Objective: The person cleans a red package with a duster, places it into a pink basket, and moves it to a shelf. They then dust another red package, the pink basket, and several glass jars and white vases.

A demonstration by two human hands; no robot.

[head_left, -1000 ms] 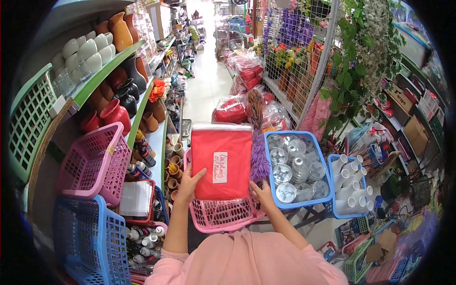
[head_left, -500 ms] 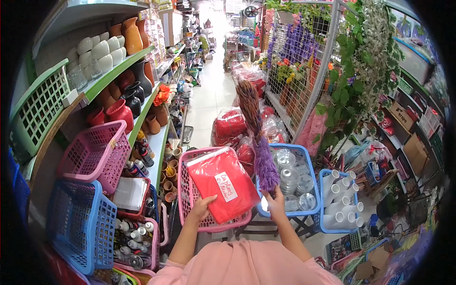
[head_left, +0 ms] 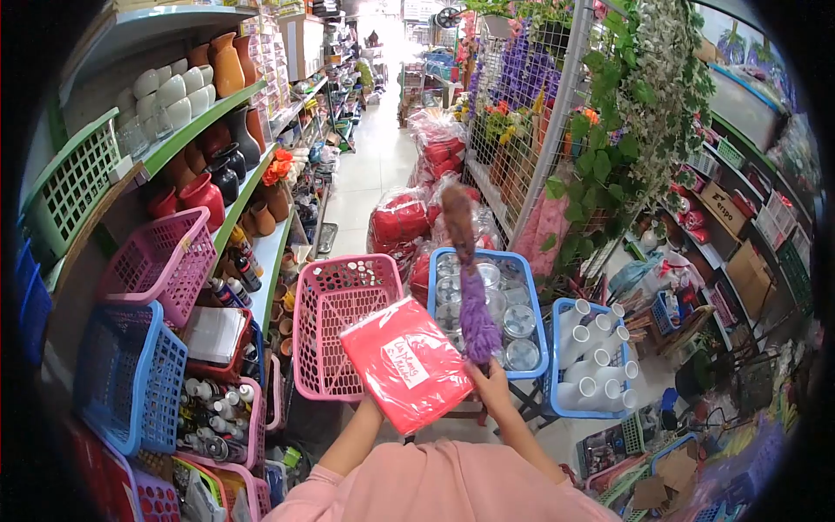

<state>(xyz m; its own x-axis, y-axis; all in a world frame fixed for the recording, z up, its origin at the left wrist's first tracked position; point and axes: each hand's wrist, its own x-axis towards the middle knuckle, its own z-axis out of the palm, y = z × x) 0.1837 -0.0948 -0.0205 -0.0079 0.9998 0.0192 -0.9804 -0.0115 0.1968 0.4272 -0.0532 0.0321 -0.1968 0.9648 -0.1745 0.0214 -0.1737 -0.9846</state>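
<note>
A flat red package [head_left: 435, 335] in clear plastic, with a handwritten white label, is tilted in front of my chest. My left hand [head_left: 372, 409] holds it from underneath at the lower left edge, its fingers mostly hidden. By the package's right edge, my right hand [head_left: 493, 389] is closed around the lower end of a bundle of stems with fluffy purple ends [head_left: 478, 317]. The bundle's brown upper part is blurred. Behind the package stands a pink basket [head_left: 304, 348]. Beyond the bundle, a blue basket [head_left: 537, 335] holds clear glass or plastic containers.
A second blue basket [head_left: 550, 396] holds white vases. Shelves with pots and bowls [head_left: 178, 113], and stacked baskets [head_left: 122, 374], line the left. Red bagged goods [head_left: 400, 222] sit beside the aisle. A wire rack with hanging greenery [head_left: 600, 165] stands at right.
The package has come away from the pink basket, nearer my body, and my left hand has slipped beneath it. My right hand with the bundle has drawn closer to the package. The view has shifted right.
</note>
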